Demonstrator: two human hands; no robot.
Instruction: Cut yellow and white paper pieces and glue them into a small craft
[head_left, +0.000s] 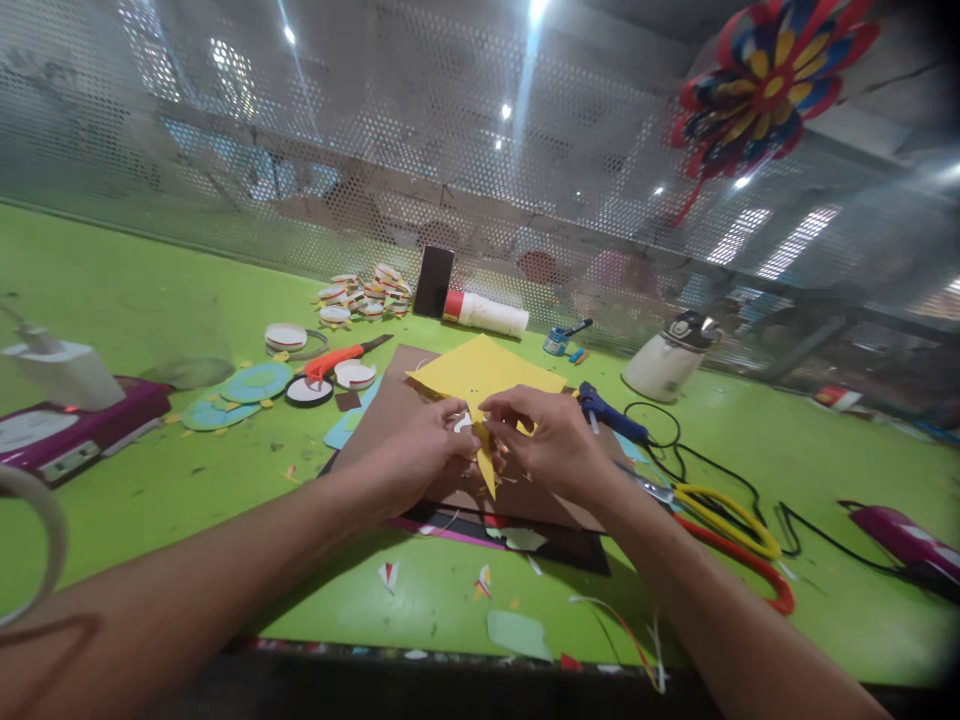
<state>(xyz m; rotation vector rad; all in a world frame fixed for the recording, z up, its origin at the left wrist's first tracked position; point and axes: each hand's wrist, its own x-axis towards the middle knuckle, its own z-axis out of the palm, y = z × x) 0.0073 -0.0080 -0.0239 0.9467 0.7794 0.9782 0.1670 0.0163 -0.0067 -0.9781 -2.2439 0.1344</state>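
Observation:
A yellow sheet of paper [484,362] is raised over the brown board [394,420], with a narrow pointed flap hanging down between my hands. My left hand [424,450] is closed on the paper from the left, and a small white piece [463,422] shows at its fingertips. From the right, my right hand [551,435] pinches at the paper's near part, thumb and forefinger close together. Whether anything small is inside that pinch is hidden. Beside my right hand lies a blue glue gun [611,415], its black cord running right.
Right of the board lie scissors with yellow and red handles [727,520]; orange-handled scissors [334,362] lie left. Behind are white paper rings [367,293], a phone [434,282], a white tube [491,315] and a white jug [667,360]. Purple power strips [97,425] flank the green table.

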